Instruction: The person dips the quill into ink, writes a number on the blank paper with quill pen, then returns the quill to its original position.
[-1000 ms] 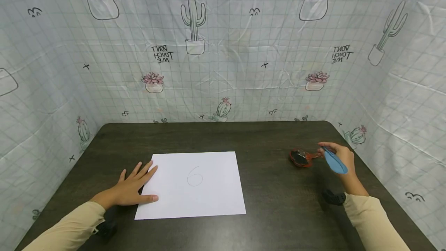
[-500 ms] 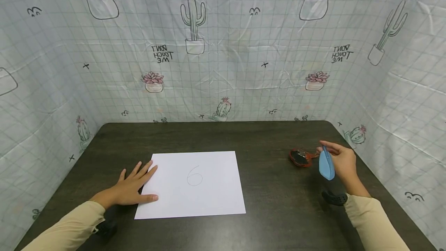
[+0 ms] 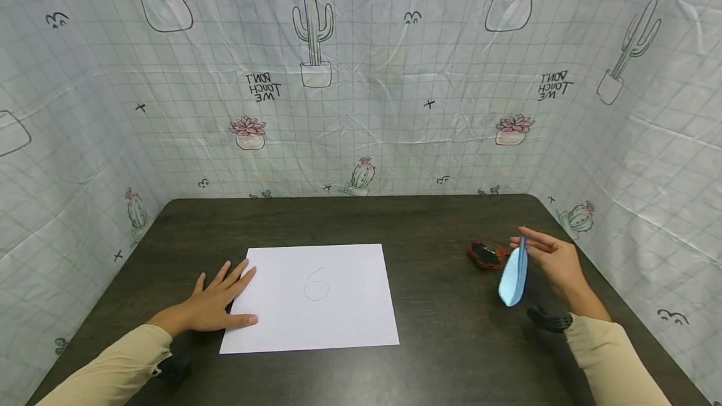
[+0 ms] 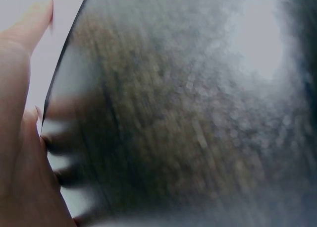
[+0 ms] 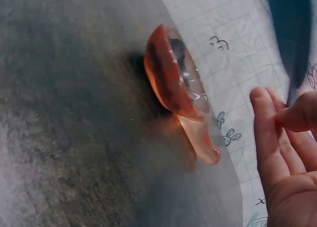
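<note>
My left hand (image 3: 211, 306) lies with fingers spread on the left edge of a white paper sheet (image 3: 361, 306) that bears a pencilled 6. Its thumb shows over the sheet in the left wrist view. On the right, my right hand (image 3: 558, 265) pinches the narrow top end of a light-blue, leaf-shaped thing (image 3: 512, 277) between thumb and fingers. The thing hangs downward, its broad end towards me; its kind I cannot tell. Just beyond it lies a translucent orange thing (image 3: 486, 254) with a dark shiny face and short handle (image 5: 203, 142), partly hidden in the head view.
A dark wooden table (image 3: 361, 221) bears everything. White cloth (image 3: 372, 99) printed with cacti stands behind it and along both sides. Dark bands circle both wrists, the right one (image 3: 548, 319) just below the sleeve's end.
The light-blue thing has swung left and towards me, turning from a broad face to nearly edge-on beside my right hand. My right wrist has shifted slightly right. The left hand has stayed put.
</note>
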Motion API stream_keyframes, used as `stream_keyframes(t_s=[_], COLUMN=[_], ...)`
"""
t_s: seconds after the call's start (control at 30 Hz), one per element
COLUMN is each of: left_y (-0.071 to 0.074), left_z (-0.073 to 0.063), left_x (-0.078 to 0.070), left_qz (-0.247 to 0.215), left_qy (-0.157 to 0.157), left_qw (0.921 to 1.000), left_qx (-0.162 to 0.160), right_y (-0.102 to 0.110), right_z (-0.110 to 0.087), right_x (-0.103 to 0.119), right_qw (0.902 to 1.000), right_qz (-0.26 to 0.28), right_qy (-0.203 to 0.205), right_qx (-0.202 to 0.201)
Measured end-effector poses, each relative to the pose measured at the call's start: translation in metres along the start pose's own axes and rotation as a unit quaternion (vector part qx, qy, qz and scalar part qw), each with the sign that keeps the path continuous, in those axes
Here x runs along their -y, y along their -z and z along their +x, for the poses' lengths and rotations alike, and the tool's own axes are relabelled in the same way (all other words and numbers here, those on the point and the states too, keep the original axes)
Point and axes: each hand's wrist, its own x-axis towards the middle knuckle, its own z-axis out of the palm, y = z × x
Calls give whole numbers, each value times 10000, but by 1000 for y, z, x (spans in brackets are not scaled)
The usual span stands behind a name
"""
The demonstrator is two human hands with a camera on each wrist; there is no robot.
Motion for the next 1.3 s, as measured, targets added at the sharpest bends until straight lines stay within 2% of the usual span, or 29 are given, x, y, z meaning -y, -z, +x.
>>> stream_keyframes(t_s=[0.2, 0.37, 0.6, 0.93, 1.1, 1.2, 1.3], left_y=[-1, -1, -2, -2, -2, -1, -1], left_z=[1, 1, 0, 0, -1, -2, -2], left_x=[0, 0, 1, 1, 0, 0, 0], left_qz=[45, 18, 19, 44, 39, 34, 45], left_qy=[11, 3, 4, -26, -30, -47, -49], left_qw=[10000, 10000, 10000, 10000, 9999, 9999, 9999], left_qx=[-23, -31, -36, -85, -102, -116, -127], right_y=[5, 6, 6, 8, 11, 14, 17], right_z=[1, 1, 3, 9, 10, 10, 10], right_x=[3, 6, 8, 11, 13, 15, 17], right_qw=[9936, 9913, 9905, 9911, 9890, 9862, 9798], right_qz=[967, 1023, 724, 89, -199, -575, -1178], right_qy=[-296, -592, -929, -1102, -1146, -1145, -1209], right_qx=[506, 583, 704, 745, 914, 1052, 1072])
